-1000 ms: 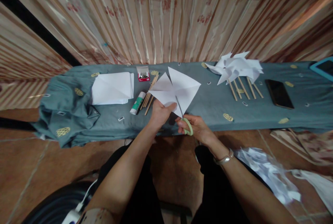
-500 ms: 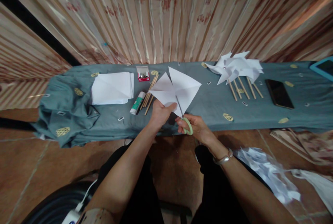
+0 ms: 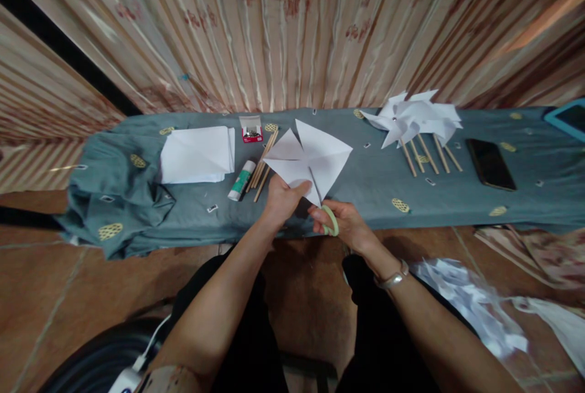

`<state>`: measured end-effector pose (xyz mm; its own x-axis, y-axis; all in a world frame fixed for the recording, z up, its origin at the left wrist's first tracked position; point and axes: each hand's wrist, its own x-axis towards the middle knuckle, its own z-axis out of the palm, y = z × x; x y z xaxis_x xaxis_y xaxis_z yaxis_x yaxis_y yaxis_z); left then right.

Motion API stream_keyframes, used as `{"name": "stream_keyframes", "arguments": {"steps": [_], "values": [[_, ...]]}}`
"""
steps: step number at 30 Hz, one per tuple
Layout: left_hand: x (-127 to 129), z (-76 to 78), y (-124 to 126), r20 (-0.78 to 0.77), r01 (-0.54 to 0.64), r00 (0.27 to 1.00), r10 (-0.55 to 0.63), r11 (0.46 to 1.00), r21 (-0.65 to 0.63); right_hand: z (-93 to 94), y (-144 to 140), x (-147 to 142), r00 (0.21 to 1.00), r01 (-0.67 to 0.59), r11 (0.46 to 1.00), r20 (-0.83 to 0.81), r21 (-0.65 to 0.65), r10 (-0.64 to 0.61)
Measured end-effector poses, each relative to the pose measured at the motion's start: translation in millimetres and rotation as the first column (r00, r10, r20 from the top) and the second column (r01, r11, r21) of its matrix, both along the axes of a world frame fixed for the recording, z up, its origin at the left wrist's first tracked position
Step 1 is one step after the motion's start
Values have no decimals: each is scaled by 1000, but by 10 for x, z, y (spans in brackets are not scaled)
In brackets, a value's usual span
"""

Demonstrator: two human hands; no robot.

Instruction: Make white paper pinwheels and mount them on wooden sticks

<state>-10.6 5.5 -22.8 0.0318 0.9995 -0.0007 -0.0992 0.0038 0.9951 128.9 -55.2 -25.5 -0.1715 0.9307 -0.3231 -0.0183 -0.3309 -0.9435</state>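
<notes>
My left hand [image 3: 284, 198] pinches a square white sheet of paper [image 3: 325, 152] by its near left side, thumb on top. Slits run inward from corners of the sheet, one at the top left and one at the near corner. In my right hand [image 3: 345, 219] is a pair of scissors [image 3: 331, 221] with light green handles, my fingers in the loops. Their blades lie at the near slit, mostly hidden by the paper. Left of the sheet are several wooden sticks [image 3: 259, 170] and a green and white glue stick [image 3: 242, 180].
A stack of white paper [image 3: 196, 155] lies on the cloth-covered table [image 3: 365, 198], left of a small red box of pins [image 3: 251, 131]. At the right are paper pinwheels [image 3: 418, 117] on sticks, a phone [image 3: 491, 164] and a blue-framed device [image 3: 569, 122]. Paper scraps [image 3: 470, 301] sit in a plastic bag below.
The paper has shifted very slightly, its top corner a touch lower. Both hands keep nearly the same place and grip.
</notes>
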Motion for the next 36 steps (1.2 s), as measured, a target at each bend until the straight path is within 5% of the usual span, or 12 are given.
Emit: {"name": "stream_keyframes", "arguments": {"steps": [7,16,19,22,26,32,36], "values": [[0,3,-1,4,-7,1000,7,1000,-23,18,-6,-24,1000,-8,1000,-1,-11,8],[-141,-33,152,93,-132,987,133,991,-13,139,-94,410,957,-288,944,-15,-161,290],[-205,-19,172,111,-158,981,162,986,-44,165,-118,651,983,-176,971,26,-163,183],[-195,-2,125,138,-90,986,98,994,-66,153,-40,794,991,84,995,110,-47,-78],[-94,-5,-14,152,105,985,-86,986,-126,146,136,823,916,397,912,19,105,-401],[-19,-37,-166,20,305,952,-307,935,-179,194,235,824,931,361,926,15,113,-365],[-54,21,-174,124,324,945,-302,909,-261,196,224,776,947,320,947,8,34,-320]]}}
